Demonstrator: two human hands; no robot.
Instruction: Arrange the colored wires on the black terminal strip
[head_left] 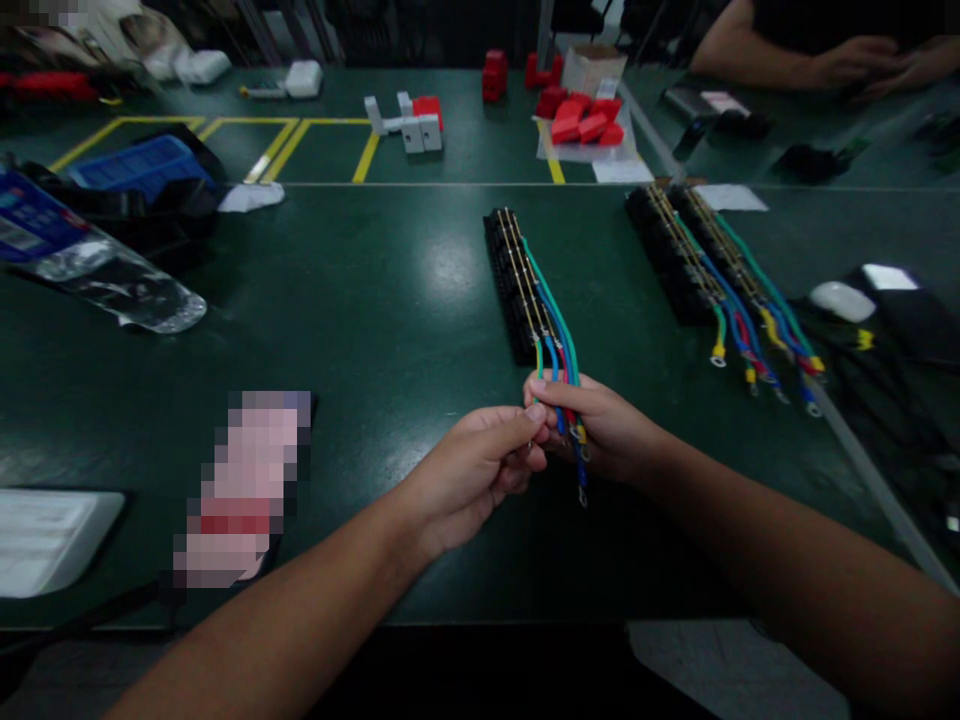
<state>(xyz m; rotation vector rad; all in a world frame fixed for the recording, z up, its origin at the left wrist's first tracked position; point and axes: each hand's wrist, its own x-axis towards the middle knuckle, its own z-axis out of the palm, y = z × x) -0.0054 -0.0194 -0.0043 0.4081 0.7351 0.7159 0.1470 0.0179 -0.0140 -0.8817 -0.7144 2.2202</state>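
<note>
The black terminal strip (510, 280) lies mid-tabletop (360, 300), running toward 12 o'clock. At its 6 o'clock end, the right hand (607, 435) is closed around the coloured wires (559, 335). The left hand (472, 470) pinches one wire tip. A sharp tug would likely drag the strip or loosen a wire from its terminal.
</note>
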